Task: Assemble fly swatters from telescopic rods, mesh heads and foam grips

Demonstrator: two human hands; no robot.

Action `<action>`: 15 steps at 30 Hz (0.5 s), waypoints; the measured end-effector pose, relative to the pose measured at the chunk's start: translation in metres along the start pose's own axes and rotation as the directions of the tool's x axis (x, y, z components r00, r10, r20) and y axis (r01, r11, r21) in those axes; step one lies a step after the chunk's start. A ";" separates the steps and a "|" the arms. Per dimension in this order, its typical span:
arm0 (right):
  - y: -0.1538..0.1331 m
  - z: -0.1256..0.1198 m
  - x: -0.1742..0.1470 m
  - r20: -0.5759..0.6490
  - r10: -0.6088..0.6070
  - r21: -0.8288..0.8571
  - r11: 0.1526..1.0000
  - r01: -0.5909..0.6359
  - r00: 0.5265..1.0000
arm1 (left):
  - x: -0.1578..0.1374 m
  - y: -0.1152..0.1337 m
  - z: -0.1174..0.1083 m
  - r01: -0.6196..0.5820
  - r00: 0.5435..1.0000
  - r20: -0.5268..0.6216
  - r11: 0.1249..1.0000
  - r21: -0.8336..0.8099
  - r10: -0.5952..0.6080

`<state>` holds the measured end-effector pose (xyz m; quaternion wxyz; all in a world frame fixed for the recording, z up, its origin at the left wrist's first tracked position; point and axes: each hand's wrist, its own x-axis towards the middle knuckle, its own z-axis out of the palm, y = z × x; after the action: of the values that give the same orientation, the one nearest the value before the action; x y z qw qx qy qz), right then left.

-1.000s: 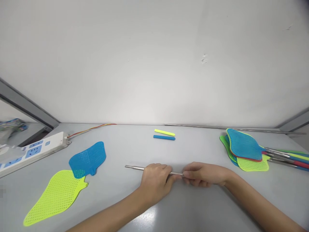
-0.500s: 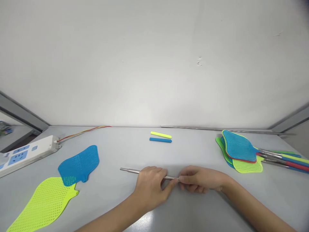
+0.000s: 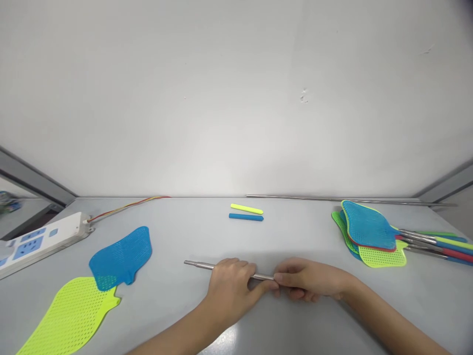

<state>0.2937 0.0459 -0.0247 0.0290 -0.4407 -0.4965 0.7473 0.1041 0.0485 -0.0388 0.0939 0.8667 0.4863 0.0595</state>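
A slim silver telescopic metal rod [image 3: 199, 265] lies crosswise in front of me, its narrower end pointing left. My left hand [image 3: 231, 283] is wrapped over its middle, with the thumb stretched toward the right end. The fingers of my right hand [image 3: 301, 278] pinch that right end, and the tip is hidden between them. Farther back on the table lie a yellow handle sleeve [image 3: 247, 209] and a blue handle sleeve [image 3: 246, 217], side by side. To the left, a blue fly swatter head [image 3: 121, 256] overlaps a yellow fly swatter head [image 3: 70, 315].
A pile of fly swatters [image 3: 371, 227] lies on the right, with handles pointing right. A long thin metal rod [image 3: 295, 197] runs along the wall at the back. At the left edge sits a white power strip [image 3: 44, 241] with a red and yellow cord [image 3: 125, 205].
Both hands stay on the rod in nearly the same place. My fingers at its right end have shifted slightly, and the whole view has moved a little.
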 end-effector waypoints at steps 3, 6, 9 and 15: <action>0.000 0.001 0.001 -0.013 0.005 -0.012 1.000 -0.005 1.000 | -0.001 -0.001 0.002 -0.012 1.000 -0.022 1.000 -0.004 0.012; 0.001 0.001 0.001 -0.015 -0.003 -0.014 1.000 0.003 1.000 | -0.003 -0.001 0.003 -0.013 0.999 -0.046 1.000 -0.005 0.012; 0.000 0.001 0.000 -0.015 -0.008 -0.014 1.000 0.008 1.000 | -0.005 -0.001 0.005 -0.022 0.997 -0.071 1.000 -0.008 0.022; -0.001 0.002 0.000 -0.016 0.019 0.009 1.000 -0.019 1.000 | -0.007 -0.003 0.005 -0.041 0.997 -0.063 0.999 -0.005 0.040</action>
<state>0.2919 0.0447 -0.0234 0.0278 -0.4514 -0.4888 0.7460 0.0990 0.0434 -0.0442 0.0800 0.8737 0.4711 0.0905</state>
